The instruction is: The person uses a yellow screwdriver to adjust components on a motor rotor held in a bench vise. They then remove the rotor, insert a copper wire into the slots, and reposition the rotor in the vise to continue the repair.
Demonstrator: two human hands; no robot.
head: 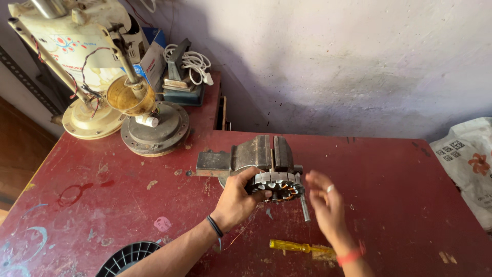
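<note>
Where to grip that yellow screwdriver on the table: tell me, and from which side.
Grip the yellow screwdriver by its translucent handle, coming from above. It lies flat on the red table, handle pointing left, and the right hand sits just above its other end.

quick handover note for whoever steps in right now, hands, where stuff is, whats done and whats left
Left hand: grips the stator by its left side, holding it at the vise on the red table.
Right hand: open, blurred, just right of the stator, holding nothing.
Stator: some slots show copper wire, the rest look bare; a thin wire strand trails down from it.
Vise handle hangs beside the right hand.
Yellow screwdriver lies on the table near the right wrist.
Black spool sits at the table's near edge.
Done: some winding in place. Left: apparently the bare slots.
</note>
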